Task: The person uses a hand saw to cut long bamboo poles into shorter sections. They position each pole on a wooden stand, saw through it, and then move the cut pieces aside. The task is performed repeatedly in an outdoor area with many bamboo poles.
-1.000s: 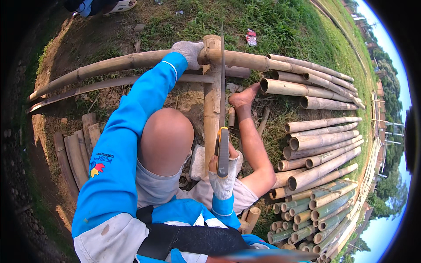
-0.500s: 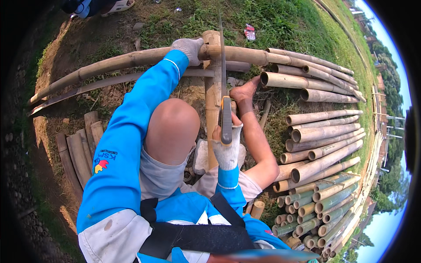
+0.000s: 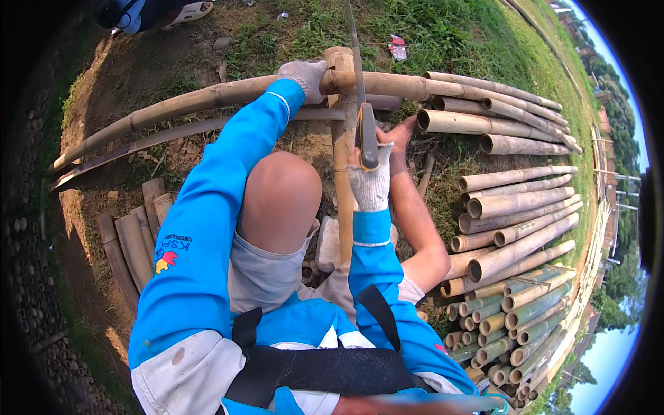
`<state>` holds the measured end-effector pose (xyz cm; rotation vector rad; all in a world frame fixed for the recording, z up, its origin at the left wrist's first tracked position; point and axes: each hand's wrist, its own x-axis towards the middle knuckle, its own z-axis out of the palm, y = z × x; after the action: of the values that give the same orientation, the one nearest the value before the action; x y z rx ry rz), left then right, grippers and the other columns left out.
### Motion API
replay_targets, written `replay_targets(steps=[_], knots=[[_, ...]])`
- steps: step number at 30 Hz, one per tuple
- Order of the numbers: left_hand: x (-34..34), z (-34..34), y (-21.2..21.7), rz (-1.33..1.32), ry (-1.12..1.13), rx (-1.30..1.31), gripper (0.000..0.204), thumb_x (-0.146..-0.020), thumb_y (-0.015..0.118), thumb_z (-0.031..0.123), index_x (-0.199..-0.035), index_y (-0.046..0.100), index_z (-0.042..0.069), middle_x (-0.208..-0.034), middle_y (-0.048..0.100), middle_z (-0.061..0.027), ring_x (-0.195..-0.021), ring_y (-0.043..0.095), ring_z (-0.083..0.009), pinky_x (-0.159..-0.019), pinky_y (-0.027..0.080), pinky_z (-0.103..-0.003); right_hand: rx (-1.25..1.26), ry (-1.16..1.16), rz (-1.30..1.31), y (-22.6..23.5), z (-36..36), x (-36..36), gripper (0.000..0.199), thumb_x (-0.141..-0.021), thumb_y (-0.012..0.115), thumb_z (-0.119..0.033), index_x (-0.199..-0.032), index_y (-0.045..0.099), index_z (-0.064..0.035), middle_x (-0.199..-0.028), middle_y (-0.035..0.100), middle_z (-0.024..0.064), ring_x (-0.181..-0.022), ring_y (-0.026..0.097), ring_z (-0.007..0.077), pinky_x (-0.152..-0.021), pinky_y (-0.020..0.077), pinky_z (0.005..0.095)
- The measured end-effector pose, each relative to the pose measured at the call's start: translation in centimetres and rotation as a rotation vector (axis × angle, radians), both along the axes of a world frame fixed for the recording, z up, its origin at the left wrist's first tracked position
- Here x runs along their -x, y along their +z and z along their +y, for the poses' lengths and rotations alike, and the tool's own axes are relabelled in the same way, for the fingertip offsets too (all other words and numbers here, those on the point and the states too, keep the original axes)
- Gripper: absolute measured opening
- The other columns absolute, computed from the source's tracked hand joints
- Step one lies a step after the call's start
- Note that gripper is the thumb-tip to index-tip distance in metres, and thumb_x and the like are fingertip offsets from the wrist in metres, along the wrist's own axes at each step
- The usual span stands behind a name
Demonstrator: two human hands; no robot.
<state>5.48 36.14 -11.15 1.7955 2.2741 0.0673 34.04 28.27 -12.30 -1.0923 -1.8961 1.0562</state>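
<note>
A long bamboo pole (image 3: 187, 97) lies crosswise in front of me, passing by an upright bamboo post (image 3: 339, 59). My left hand (image 3: 302, 80), in a knitted glove, is closed over the pole just left of the post. In my right hand (image 3: 368, 181), also gloved but with bare fingers showing, is the dark handle of a hand saw (image 3: 360, 76). Its long narrow blade points away from me and crosses the pole just right of the post. Whether the teeth have entered the bamboo cannot be made out.
Cut bamboo poles (image 3: 522, 207) lie in rows on the right, with a stack of greener ones (image 3: 532, 318) nearer me. Shorter bamboo pieces (image 3: 131, 235) sit at left. A split bamboo strip (image 3: 152, 137) runs below the pole. Another person's shoe (image 3: 188, 14) shows at far left.
My right hand has pushed the saw forward, away from me, across the pole. The left hand keeps its hold on the pole. The whole view has shifted slightly.
</note>
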Motion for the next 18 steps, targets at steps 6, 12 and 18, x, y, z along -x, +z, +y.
replay_targets(steps=[6,12,18], knots=[[-0.2,0.2,-0.8,0.020,0.044,-0.027,0.062,-0.081,0.084,0.043,-0.133,0.062,0.018,-0.116,0.079,-0.0145,-0.107,0.077,-0.0384,-0.090,0.062,-0.053,-0.342,-0.026,0.029,1.6,-14.8,-9.8,0.051,-0.097,0.064,-0.007,-0.143,0.045,0.0038,-0.122,0.060,0.0192,-0.103,0.065,0.0237,-0.097,0.0532,0.0375],[-1.2,-0.6,0.5,0.038,0.071,-0.089,0.066,-0.078,0.085,0.046,-0.134,0.062,0.018,-0.116,0.079,-0.0130,-0.110,0.077,-0.0364,-0.093,0.062,-0.051,-0.268,0.055,0.170,1.2,6.0,4.2,0.046,-0.102,0.068,-0.006,-0.145,0.051,-0.0058,-0.116,0.069,0.0113,-0.100,0.069,0.0198,-0.087,0.0566,0.0338],[0.3,0.7,1.7,-0.004,-0.003,0.078,0.068,-0.076,0.086,0.048,-0.132,0.064,0.018,-0.122,0.078,-0.0141,-0.112,0.076,-0.0367,-0.096,0.061,-0.050,0.009,0.041,0.108,0.2,-5.0,-4.4,0.056,-0.101,0.065,-0.006,-0.151,0.042,-0.0012,-0.133,0.061,0.0138,-0.119,0.064,0.0236,-0.104,0.0513,0.0366]])
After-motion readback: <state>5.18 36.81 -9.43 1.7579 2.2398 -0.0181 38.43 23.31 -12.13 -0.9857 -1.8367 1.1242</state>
